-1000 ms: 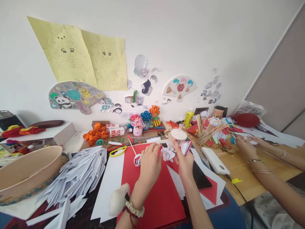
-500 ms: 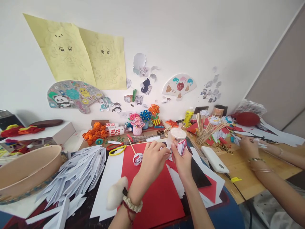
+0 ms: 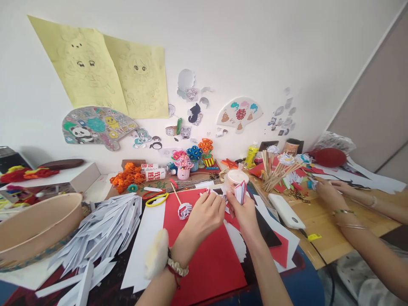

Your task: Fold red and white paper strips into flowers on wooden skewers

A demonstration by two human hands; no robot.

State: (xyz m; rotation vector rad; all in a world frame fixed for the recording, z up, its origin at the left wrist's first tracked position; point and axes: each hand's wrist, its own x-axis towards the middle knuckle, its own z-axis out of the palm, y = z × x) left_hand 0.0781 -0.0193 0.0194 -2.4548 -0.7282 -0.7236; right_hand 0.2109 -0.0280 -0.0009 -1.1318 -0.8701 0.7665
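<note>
My left hand (image 3: 205,214) and my right hand (image 3: 244,214) meet above a red paper sheet (image 3: 210,259), fingers pinched together on a small folded red-and-white paper flower piece (image 3: 223,197). My right hand also holds a folded red-and-white paper wad (image 3: 240,191) upright between thumb and fingers. A finished paper flower on a wooden stick (image 3: 184,209) lies on the red sheet just left of my left hand. A fluffy white pompom (image 3: 157,254) hangs at my left wrist.
A heap of folded white paper strips (image 3: 102,231) lies at left beside a tan round basket (image 3: 35,225). Yellow-handled scissors (image 3: 157,199), glue bottles (image 3: 154,173), a clear lidded cup (image 3: 236,176) and a bundle of sticks (image 3: 274,172) stand behind. Another person's hands (image 3: 328,193) work at right near a white power bank (image 3: 286,211).
My two hands have come closer together and risen slightly; the paper piece once open between them is now pinched by both. The other person's hands shifted a little.
</note>
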